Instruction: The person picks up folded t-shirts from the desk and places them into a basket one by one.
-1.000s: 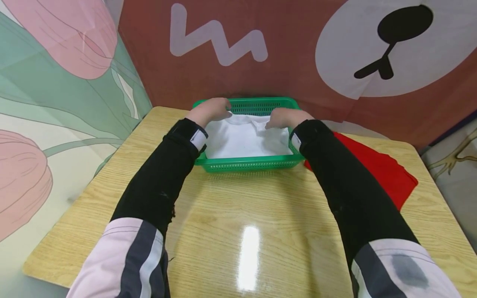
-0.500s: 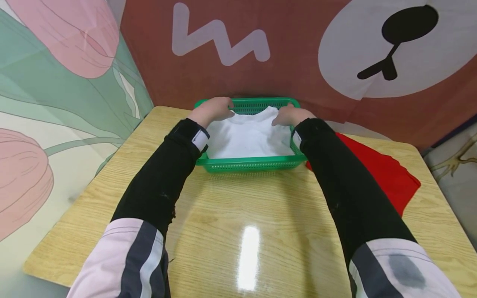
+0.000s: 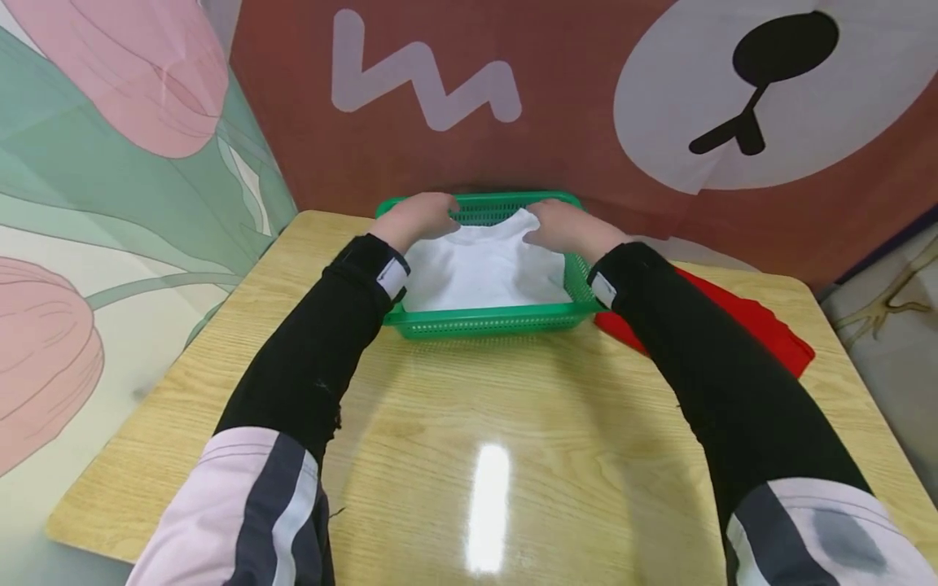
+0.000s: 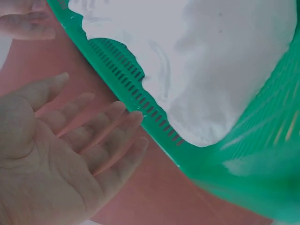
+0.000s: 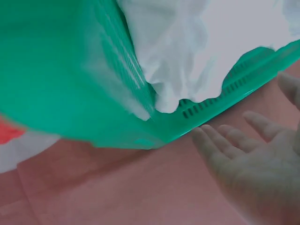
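left hand (image 3: 414, 216) spread, fingertips at far rim | right hand (image 3: 560, 228) spread over white cloth (image 3: 487, 268) | cloth in green basket (image 3: 491, 321), desk's far edge | soft, light, limp: pinch corners

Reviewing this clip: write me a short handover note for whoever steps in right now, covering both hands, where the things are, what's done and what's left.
Left hand: open, fingers straight, at the far rim of the green basket, holding nothing.
Right hand: open too, at the same rim, holding nothing.
White cloth: lies inside the basket, bunched toward the far corners.
Red cloth: flat on the table, right of the basket.
Done: white cloth is in.
Left: likely the red cloth.
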`<state>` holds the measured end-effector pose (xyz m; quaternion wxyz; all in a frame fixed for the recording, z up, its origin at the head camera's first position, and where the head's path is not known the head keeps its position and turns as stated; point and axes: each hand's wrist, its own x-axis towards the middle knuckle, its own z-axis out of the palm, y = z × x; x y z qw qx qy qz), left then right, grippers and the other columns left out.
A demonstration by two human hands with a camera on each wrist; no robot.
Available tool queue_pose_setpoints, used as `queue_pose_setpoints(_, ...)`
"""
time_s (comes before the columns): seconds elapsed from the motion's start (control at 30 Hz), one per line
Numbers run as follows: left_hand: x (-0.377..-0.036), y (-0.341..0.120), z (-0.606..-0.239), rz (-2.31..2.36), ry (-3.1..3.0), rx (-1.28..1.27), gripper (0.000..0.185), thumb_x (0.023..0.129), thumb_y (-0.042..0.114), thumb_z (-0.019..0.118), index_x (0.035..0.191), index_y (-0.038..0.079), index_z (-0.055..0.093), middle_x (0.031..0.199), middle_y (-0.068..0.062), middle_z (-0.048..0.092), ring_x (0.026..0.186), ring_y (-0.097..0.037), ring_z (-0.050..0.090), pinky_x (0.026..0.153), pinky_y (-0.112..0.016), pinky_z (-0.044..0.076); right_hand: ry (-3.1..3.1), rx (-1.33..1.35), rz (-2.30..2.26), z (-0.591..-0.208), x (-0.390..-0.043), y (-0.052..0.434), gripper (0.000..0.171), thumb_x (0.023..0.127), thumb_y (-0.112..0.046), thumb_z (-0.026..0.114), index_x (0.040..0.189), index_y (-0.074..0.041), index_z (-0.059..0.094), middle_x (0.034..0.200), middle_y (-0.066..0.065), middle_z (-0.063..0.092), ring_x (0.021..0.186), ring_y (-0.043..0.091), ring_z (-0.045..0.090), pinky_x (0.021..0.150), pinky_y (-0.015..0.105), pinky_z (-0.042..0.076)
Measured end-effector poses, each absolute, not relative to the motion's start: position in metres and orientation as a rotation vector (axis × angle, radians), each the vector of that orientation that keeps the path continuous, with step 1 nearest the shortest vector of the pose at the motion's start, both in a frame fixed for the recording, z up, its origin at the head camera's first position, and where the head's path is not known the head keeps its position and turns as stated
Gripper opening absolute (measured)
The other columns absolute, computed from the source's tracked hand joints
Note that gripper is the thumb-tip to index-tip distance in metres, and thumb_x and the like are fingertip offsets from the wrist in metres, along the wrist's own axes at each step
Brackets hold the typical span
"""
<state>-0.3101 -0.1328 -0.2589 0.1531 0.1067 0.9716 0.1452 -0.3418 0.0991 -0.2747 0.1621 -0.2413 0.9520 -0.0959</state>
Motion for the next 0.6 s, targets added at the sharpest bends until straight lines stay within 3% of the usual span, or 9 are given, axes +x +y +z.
queue_pose_setpoints(0.37,-0.275,-0.098,-0.259,0.122,2.909,0.514,0.053,0.103,0.033,0.049,0.151,0.013,0.037,0.150,-0.008,0.042,0.137,-0.026,0.038,0.108,-0.043,0.035,2.808,-0.873,-0.173,-0.267,-0.293,0.126,0.066,0.097,-0.033,0.059,0.150,-0.002,0.035,0.151,0.023,0.032,0.139,0.040,0.027,0.109,0.056,0.029)
queue_pose_setpoints(0.6,-0.234,-0.069,-0.268,-0.066,3.032,0.733,0.052,0.100,0.035,0.053,0.147,0.013,0.044,0.137,-0.009,0.053,0.118,-0.027,0.055,0.088,-0.042,0.051,2.898,-0.953,-0.237,-0.266,-0.248,0.174,0.068,0.091,-0.027,0.069,0.145,0.002,0.041,0.146,0.025,0.039,0.133,0.044,0.035,0.104,0.058,0.035)
